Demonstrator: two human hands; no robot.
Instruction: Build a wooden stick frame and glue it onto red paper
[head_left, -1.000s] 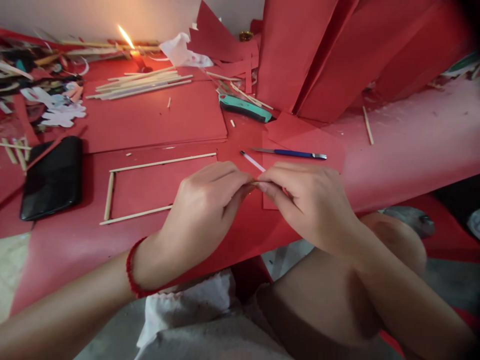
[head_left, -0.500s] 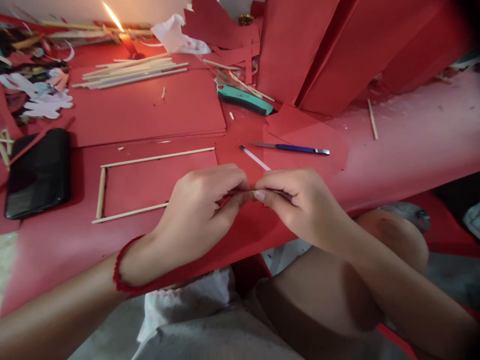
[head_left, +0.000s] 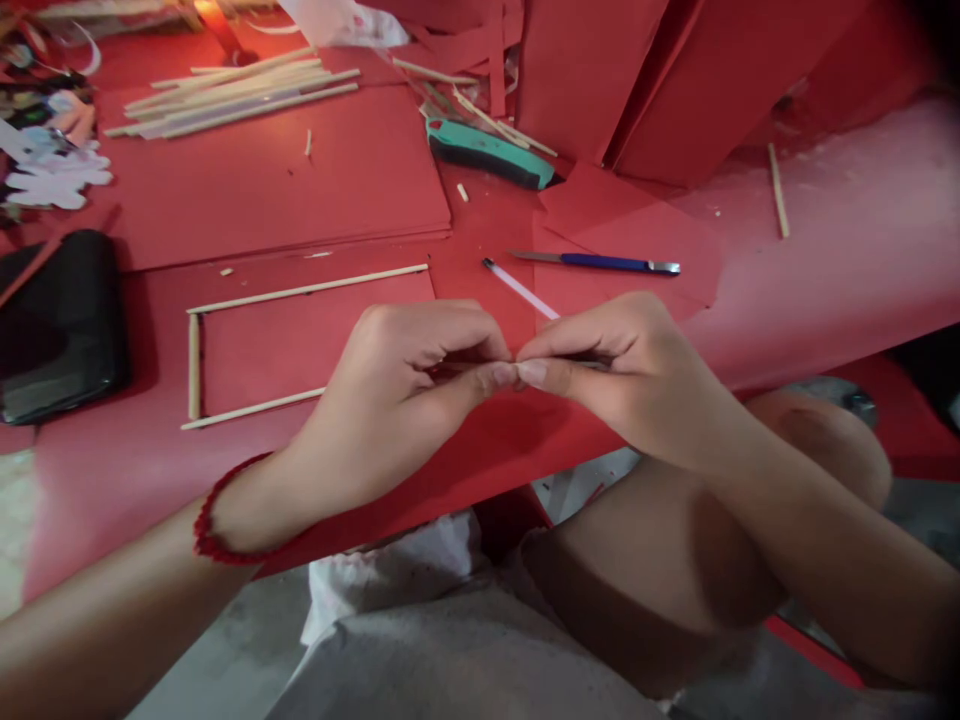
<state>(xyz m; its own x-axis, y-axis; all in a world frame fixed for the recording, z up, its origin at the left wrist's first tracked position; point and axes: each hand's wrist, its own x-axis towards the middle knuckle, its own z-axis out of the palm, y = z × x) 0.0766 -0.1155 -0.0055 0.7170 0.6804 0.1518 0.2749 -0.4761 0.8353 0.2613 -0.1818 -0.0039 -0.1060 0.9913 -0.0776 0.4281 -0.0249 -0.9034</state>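
Over the front of the red table, my left hand [head_left: 420,380] and my right hand [head_left: 622,375] meet with thumbs and fingertips pinched together. Between them they grip a thin stick [head_left: 454,368], mostly hidden by the fingers. To the left, on red paper, pale wooden sticks form a frame [head_left: 194,365]; a long stick lies along its far side, and the near stick [head_left: 255,410] runs behind my left hand. Just beyond my fingers lies a thin white strip with a dark tip [head_left: 525,288]. A blue-handled craft knife [head_left: 611,263] rests past my right hand.
A lit red candle [head_left: 219,35] stands at the back left, near a bundle of sticks [head_left: 247,95] on stacked red paper [head_left: 300,200]. A teal cutter [head_left: 487,152] lies mid-table. A black phone [head_left: 64,330] is at left. Tall red card [head_left: 592,80] stands behind.
The view has tipped down a little, so the table things sit higher in the picture and the candle flame is out of sight. Both hands stay pinched together on the stick.
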